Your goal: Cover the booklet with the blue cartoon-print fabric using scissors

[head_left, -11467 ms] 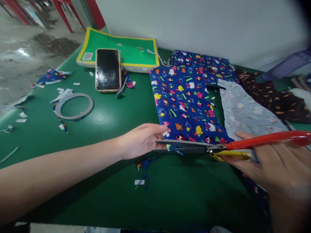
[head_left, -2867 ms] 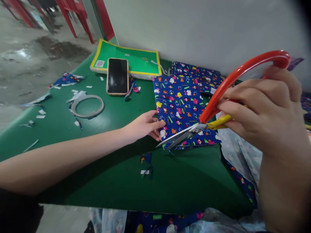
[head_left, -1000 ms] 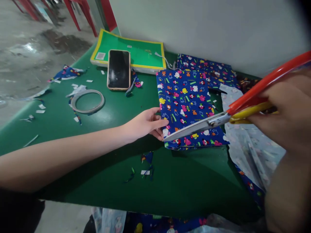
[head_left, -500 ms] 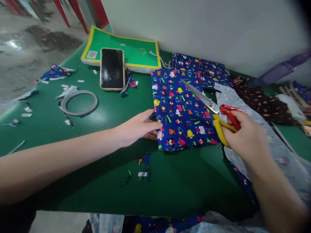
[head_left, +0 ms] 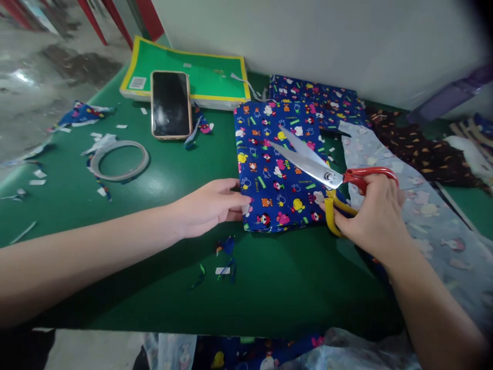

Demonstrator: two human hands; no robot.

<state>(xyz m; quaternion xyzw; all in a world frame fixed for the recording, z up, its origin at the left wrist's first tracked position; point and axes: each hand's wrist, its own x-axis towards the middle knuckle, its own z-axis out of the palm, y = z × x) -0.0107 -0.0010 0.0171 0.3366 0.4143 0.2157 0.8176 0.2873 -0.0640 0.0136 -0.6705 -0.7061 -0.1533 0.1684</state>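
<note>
My left hand [head_left: 217, 205] grips the lower left edge of a flat, blue cartoon-print cloth bundle [head_left: 279, 167], thumb on top and fingertips partly hidden at its side. In my right hand [head_left: 375, 213] is a pair of scissors [head_left: 329, 177] with one red and one yellow handle. The blades are spread apart over the top of the bundle and point up and left. Pale-backed printed fabric [head_left: 419, 195] lies to the right, partly under my right forearm.
A phone [head_left: 171, 105] leans on a green book [head_left: 200, 77]. A tape roll [head_left: 120, 160] and scraps lie at left on the green table [head_left: 192, 308]. Another printed cloth pile [head_left: 316, 95], brown fabric [head_left: 419, 154] and a purple bottle [head_left: 449, 95] are along the wall.
The scissors have gone from closed to spread blades and turned to lie flatter, shifted slightly left over the bundle. My left hand keeps its hold. The whole view has shifted a little.
</note>
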